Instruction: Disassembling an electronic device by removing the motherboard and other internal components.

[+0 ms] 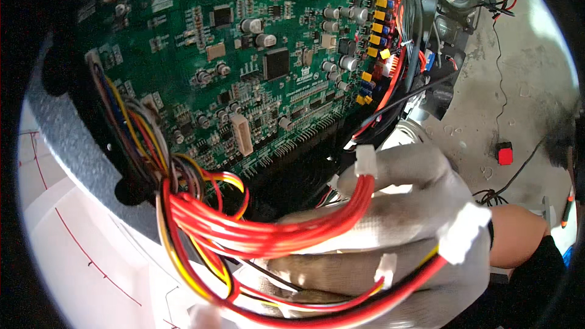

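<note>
My right hand (pixel 420 207), in a whitish glove, reaches in from the right with its fingers bent behind a wire harness. A thick bundle of red wires (pixel 268 237) runs across the fingers and ends in a white plug (pixel 365 161) by the index finger. Lower down, a red, yellow and black cable (pixel 365 317) crosses the hand to a larger, glare-washed white plug (pixel 464 231). Between them a small white plug (pixel 386 269) ends thinner wires. Above the hand is a green circuit board (pixel 244 97). My left hand does not show.
A white socket (pixel 242 135) and rows of pins line the board's lower part. Yellow and blue fuses (pixel 378 30) and more cables flank its right edge. A grey metal frame (pixel 79 158) curves at left. On the floor (pixel 475 122) lies a red block (pixel 505 153).
</note>
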The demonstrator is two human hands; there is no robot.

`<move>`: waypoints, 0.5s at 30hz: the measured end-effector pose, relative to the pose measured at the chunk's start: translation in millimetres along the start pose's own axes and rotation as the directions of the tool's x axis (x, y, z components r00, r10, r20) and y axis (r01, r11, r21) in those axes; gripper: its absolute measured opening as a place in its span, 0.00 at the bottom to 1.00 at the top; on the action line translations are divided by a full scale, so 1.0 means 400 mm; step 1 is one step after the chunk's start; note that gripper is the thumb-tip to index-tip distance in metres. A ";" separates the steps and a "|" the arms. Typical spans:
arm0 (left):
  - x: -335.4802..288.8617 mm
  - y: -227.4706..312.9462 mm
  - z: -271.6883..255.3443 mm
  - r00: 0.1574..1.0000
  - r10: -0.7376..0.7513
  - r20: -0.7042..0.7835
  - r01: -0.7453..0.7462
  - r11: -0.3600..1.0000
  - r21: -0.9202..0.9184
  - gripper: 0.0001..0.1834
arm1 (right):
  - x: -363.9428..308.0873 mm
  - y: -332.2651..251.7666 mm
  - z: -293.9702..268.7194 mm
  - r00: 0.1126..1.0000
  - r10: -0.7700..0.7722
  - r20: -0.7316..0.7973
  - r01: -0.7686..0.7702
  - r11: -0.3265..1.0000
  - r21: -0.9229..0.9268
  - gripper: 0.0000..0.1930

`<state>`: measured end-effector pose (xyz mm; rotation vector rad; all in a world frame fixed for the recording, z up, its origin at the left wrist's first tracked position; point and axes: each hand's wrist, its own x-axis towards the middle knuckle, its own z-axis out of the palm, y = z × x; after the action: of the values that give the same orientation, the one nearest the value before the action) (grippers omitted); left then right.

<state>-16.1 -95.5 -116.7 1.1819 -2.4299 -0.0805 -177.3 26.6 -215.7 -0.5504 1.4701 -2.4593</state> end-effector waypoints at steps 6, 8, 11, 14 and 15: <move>-0.002 0.004 0.006 1.000 0.021 0.022 -0.021 1.000 0.000 0.33 | -0.008 0.152 0.160 0.548 -0.703 -0.453 0.731 0.666 -0.148 0.14; -0.002 0.022 0.030 0.998 0.036 0.058 -0.033 0.998 -0.047 0.33 | 0.001 0.154 0.136 0.523 -0.740 -0.423 0.746 0.637 -0.194 0.13; -0.005 0.022 0.029 0.997 0.040 0.065 -0.038 0.998 -0.042 0.33 | -0.007 0.134 0.144 0.572 -0.716 -0.401 0.737 0.663 -0.132 0.12; -0.008 0.005 0.005 0.998 0.033 0.044 -0.033 0.999 0.007 0.32 | -0.019 0.117 0.206 0.590 -0.614 -0.524 0.680 0.728 -0.087 0.11; -0.005 0.015 0.018 0.997 0.041 0.062 -0.040 0.999 -0.018 0.32 | -0.011 0.115 0.190 0.582 -0.631 -0.512 0.683 0.722 -0.113 0.11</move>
<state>-22.4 -90.9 -122.6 1.1389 -2.5014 -0.1266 -141.1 -54.0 -224.6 -0.4933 1.4833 -3.4927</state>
